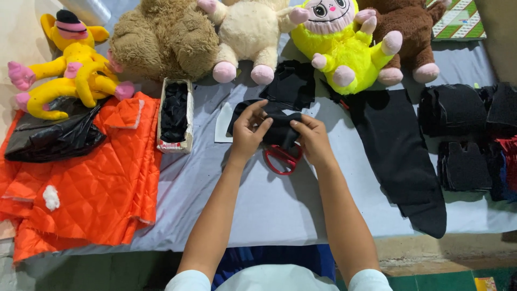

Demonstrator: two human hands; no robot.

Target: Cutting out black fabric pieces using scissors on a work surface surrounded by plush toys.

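Note:
Both my hands meet over the middle of the grey-covered table. My left hand and my right hand each pinch a piece of black fabric held between them. Red-handled scissors lie on the cloth right under my hands, partly hidden by the fabric. A white paper pattern piece pokes out from beneath the black fabric to the left. More black fabric is bunched just beyond my hands.
Several plush toys line the far edge: yellow, tan, cream, bright yellow, brown. A small box of black pieces, orange quilted cloth, a black bag, a long black strip and stacked black cut pieces surround me.

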